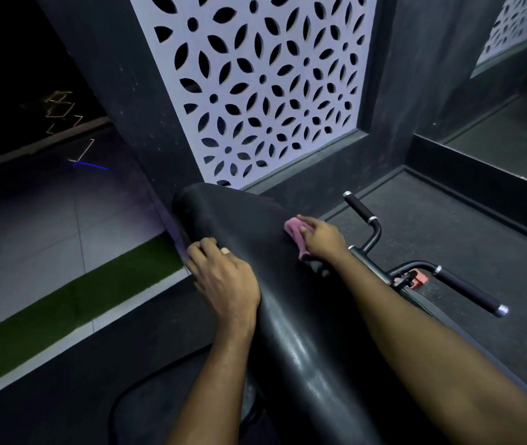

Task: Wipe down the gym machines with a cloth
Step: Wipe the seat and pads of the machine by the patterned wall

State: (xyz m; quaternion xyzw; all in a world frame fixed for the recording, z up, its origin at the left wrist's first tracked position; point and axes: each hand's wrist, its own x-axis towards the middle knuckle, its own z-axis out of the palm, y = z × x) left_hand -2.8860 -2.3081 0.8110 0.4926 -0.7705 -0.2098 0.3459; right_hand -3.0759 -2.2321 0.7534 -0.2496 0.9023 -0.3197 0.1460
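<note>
Black pad (287,284) of a gym machine runs from the bottom of the view up and away, its vinyl glossy with a light streak near the lower end.

Pink cloth (292,231) lies bunched on the pad's upper right part, near its right edge. Right hand (323,239) sits on top of it, thumb and fingers bent round the bunch and pressing it against the vinyl. A tail of cloth trails out below the palm.

Left hand (223,277) is on the opposite, left edge of the pad, nearer the camera than the cloth and well apart from it. Its fingers are curled over the edge in a grip, thumb on top.

Right of the pad: two machine handles with black grips and chrome ends, the upper handle (360,207) just beyond the right hand, the lower handle (470,292) further out.

Behind: white lattice panel (255,75) with leaf-shaped cutouts. Green strip (63,309) on the floor at left.

Writing: glowing line marks (63,110) in the dark at upper left, too faint to read.
</note>
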